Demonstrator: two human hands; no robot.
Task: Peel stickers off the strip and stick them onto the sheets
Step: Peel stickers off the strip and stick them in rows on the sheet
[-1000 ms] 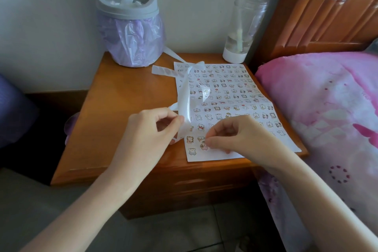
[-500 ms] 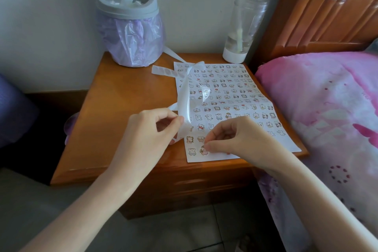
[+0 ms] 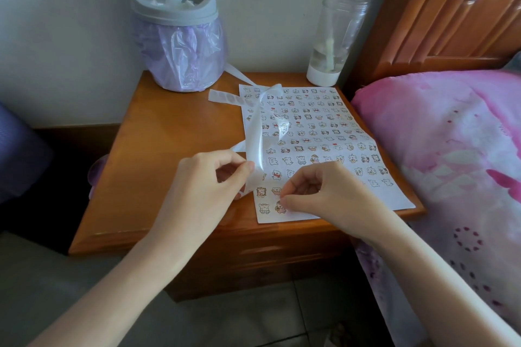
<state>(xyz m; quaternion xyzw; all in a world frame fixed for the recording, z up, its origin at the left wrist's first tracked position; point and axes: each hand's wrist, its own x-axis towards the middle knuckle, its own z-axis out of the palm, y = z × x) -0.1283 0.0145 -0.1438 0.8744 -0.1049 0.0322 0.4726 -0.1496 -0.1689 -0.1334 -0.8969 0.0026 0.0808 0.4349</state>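
Step in hand: sticking. A sticker was being set down near the front left corner of the sheet.
Right hand: fingers curled, thumb and forefinger tips closed together on that sticker, right at the paper. Whether it was fully pressed flat could not be told.
Left hand: thumb and forefinger pinched the strip near its lower end and held it up, just left of the sheet's front edge.
Strip: translucent backing, looped and trailing back over the sheet's far left corner. Most of what showed looked peeled bare.
Sheet: flat on the counter, rows of small cartoon stickers filling nearly all of it — free space only along the front edge.
Next move (judgement): rub the sticker down, then lift the next one off the strip, which calls for a fingernail under its edge while the left hand keeps the backing taut.
Surface: wooden bedside counter, drawer fronts below.
Room: lidded bin with a purple liner and a clear bottle at the back against a pale wall; bed with pink cover at the right.
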